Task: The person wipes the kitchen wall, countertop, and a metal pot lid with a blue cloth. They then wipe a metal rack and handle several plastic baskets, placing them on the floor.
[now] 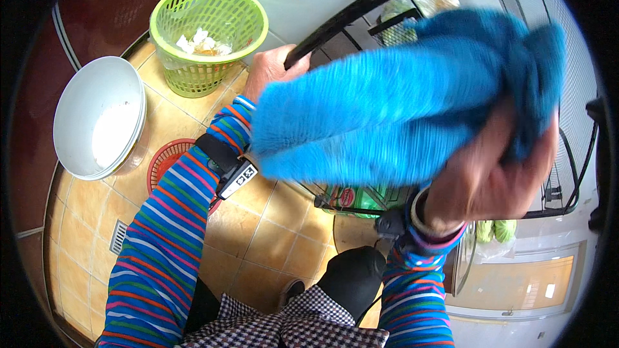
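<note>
My right hand point(483, 186) holds a bunched blue towel point(367, 106), blurred by motion. The cloth spreads in front of a black metal wire rack point(370, 2) and hides much of it. With its fingers around a corner of the rack's frame, my left hand point(275, 70) is at the far left end of the bar. The towel's left edge comes close to my left wrist. Vegetables in a clear plastic bag point(433, 0) show on the rack behind the cloth. A green package point(355, 199) is visible below the towel, inside the rack's lower part.
A green slatted waste basket point(205, 75) with a liner and scraps stands against the wall. Left of it are a white bucket point(72, 121) and a red plastic basket point(164, 157) on the tiled floor. Green vegetables point(504, 230) lie at the lower right, near a round glass lid point(466, 261).
</note>
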A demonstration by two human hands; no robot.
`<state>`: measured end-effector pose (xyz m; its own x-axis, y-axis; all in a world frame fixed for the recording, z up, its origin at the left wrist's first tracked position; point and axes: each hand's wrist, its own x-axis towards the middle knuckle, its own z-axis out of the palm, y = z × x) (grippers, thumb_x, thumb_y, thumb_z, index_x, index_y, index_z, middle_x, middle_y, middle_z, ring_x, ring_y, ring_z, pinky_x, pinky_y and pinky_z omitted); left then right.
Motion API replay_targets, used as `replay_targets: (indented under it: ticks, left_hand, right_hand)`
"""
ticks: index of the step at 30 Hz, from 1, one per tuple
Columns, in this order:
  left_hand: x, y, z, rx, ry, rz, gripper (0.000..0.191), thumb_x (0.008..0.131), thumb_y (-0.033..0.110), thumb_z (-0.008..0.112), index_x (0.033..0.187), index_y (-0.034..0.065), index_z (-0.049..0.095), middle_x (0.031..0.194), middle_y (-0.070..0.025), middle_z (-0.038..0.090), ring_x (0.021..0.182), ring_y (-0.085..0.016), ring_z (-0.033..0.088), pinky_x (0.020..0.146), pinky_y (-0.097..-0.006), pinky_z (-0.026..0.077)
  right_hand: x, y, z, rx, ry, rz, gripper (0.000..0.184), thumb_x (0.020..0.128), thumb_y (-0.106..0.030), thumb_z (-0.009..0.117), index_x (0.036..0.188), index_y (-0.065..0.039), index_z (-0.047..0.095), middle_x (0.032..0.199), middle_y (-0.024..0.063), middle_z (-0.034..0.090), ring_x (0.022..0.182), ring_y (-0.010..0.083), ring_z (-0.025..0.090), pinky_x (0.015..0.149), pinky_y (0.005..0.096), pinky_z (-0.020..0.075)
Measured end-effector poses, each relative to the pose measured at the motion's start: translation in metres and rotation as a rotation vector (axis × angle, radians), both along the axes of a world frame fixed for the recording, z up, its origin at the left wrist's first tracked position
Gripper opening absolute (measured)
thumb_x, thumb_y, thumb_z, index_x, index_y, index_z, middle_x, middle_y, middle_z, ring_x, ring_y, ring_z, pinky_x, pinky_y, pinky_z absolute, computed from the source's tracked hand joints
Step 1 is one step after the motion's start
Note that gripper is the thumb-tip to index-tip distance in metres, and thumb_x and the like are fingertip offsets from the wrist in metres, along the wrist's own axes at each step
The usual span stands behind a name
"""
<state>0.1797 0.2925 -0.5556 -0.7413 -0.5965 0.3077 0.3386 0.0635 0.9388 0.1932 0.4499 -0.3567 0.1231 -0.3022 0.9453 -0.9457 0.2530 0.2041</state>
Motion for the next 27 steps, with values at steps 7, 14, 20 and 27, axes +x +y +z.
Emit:
replay_targets:
  ticks: [7, 14, 20, 27]
  left_hand:
    - [-0.018, -0.001, -0.011, -0.365, 0.329, 0.342, 0.011, 0.081, 0.009, 0.066, 0.086, 0.0005, 0.069, 0.084, -0.0164, 0.069, 0.081, -0.029, 0.068, 0.070, -0.0352, 0.053]
    - [-0.006, 0.000, -0.004, -0.196, 0.163, 0.172, 0.023, 0.086, 0.020, 0.064, 0.085, -0.0028, 0.065, 0.068, -0.0241, 0.058, 0.060, -0.038, 0.060, 0.055, -0.0392, 0.047]
    - [-0.001, 0.006, 0.009, -0.220, 0.101, 0.255, 0.027, 0.089, 0.024, 0.062, 0.086, -0.0024, 0.067, 0.067, -0.0197, 0.062, 0.058, -0.030, 0.061, 0.058, -0.0377, 0.047]
    - [-0.005, 0.002, 0.002, -0.219, -0.001, 0.235, 0.038, 0.091, 0.030, 0.064, 0.072, -0.0032, 0.059, 0.054, -0.0079, 0.048, 0.051, -0.013, 0.041, 0.049, -0.0333, 0.038]
  right_hand:
    - [-0.023, -0.027, -0.001, 0.453, -0.027, -0.198, 0.040, 0.081, 0.012, 0.049, 0.117, -0.003, 0.059, 0.107, 0.0197, 0.062, 0.101, 0.0361, 0.062, 0.088, 0.0353, 0.0477]
    - [-0.013, 0.021, -0.018, 0.385, -0.022, -0.245, 0.046, 0.079, 0.016, 0.046, 0.120, 0.001, 0.059, 0.119, 0.0212, 0.060, 0.114, 0.0358, 0.058, 0.101, 0.0430, 0.0434]
    - [-0.004, 0.078, -0.047, 0.528, -0.129, -0.219, 0.047, 0.077, 0.019, 0.048, 0.120, 0.003, 0.061, 0.121, 0.0229, 0.060, 0.117, 0.0365, 0.057, 0.103, 0.0436, 0.0406]
    - [0.020, 0.186, -0.033, 0.303, -0.251, -0.534, 0.031, 0.084, 0.008, 0.051, 0.114, 0.007, 0.059, 0.108, 0.0223, 0.064, 0.097, 0.0318, 0.063, 0.090, 0.0384, 0.0487]
